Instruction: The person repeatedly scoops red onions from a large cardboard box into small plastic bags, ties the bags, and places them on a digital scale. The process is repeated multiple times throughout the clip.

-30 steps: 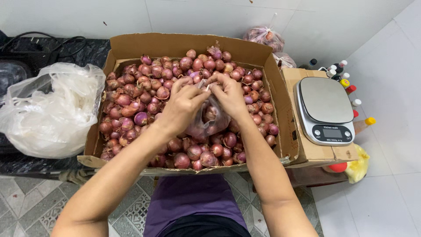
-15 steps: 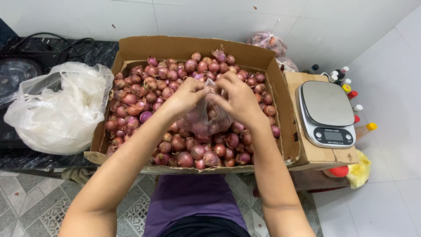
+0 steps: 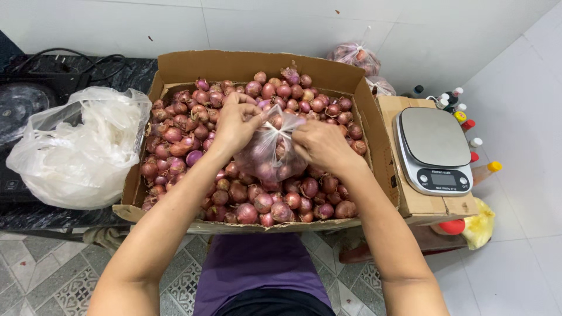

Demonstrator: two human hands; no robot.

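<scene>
A cardboard box [image 3: 369, 126] full of small red shallots [image 3: 181, 140] lies before me. Over its middle I hold a small clear plastic bag of shallots [image 3: 266, 161]. My left hand [image 3: 235, 122] pinches one stretched end of the bag's top near its upper left. My right hand [image 3: 319, 145] grips the other end at the bag's right side. The bag's neck is pulled into a twisted strip between the two hands.
A bundle of white plastic bags [image 3: 79, 149] lies left of the box on a dark counter. A digital kitchen scale [image 3: 434, 149] rests on a smaller cardboard box to the right. Small bottles [image 3: 462, 114] and two tied bags of shallots [image 3: 357, 57] stand behind.
My hands have moved apart, drawing the bag's top out into a taut strip. The left hand has shifted up and left, the right hand down and right.
</scene>
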